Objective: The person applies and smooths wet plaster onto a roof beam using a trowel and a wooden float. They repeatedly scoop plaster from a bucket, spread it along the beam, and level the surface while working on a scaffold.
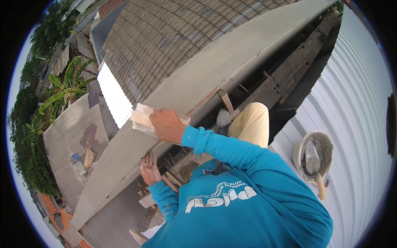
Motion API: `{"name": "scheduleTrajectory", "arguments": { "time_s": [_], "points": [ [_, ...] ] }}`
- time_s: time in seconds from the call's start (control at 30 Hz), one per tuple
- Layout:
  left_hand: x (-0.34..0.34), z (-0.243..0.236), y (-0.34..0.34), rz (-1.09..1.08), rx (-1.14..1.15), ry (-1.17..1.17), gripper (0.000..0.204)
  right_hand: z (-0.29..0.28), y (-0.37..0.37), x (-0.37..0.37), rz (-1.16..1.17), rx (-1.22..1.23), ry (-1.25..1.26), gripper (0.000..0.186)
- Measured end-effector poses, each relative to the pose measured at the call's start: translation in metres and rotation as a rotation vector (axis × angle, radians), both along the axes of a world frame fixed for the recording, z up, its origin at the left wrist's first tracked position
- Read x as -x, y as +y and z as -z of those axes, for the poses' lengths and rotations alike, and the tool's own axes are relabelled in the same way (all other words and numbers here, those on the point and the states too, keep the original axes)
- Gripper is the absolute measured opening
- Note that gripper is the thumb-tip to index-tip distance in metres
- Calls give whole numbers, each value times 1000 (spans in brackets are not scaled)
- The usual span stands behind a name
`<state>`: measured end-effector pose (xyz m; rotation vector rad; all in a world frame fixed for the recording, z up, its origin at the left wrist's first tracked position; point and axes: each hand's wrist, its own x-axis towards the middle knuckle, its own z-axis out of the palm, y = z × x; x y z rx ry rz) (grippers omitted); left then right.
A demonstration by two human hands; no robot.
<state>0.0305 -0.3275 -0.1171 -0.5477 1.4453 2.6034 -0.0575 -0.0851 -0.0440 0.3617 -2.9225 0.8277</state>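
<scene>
In my right hand (167, 126) is a pale plastering float (141, 118), its wooden handle gripped and its flat side against the smooth grey mortar surface (182, 89) of a long wall top. Lower down and to the left, my left hand (149, 168) rests on the near edge of that wall with its fingers laid out, holding nothing. Over at the right, a round bucket (296, 155) smeared with mortar has a trowel (312, 157) lying in it. The trowel's wooden handle sticks out over the rim.
Beyond the wall slopes a tiled roof (165, 45). A ribbed metal roof (351, 103) lies to the right under the bucket. Between them runs a dark gap with timber (285, 74) and a bamboo pole (225, 100), beside my bent knee (252, 122). Lower roofs (70, 136) drop away left.
</scene>
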Motion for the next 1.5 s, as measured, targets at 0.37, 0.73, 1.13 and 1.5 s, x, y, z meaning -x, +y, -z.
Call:
{"name": "scheduleTrajectory", "arguments": {
  "time_s": [0.37,0.73,1.13,1.5],
  "points": [
    [18,-8,9,-114,11,-109,67,-15,226,31,368,-220,26,38],
    [21,-34,25,-202,186,-207,29,1,565,73,828,-475,-10,59],
    [26,-12,7,-248,248,-281,53,22,780,90,1058,-642,-16,58],
    [4,-4,-41,-276,247,-269,44,-14,491,32,479,-446,64,54]
  ]
}}
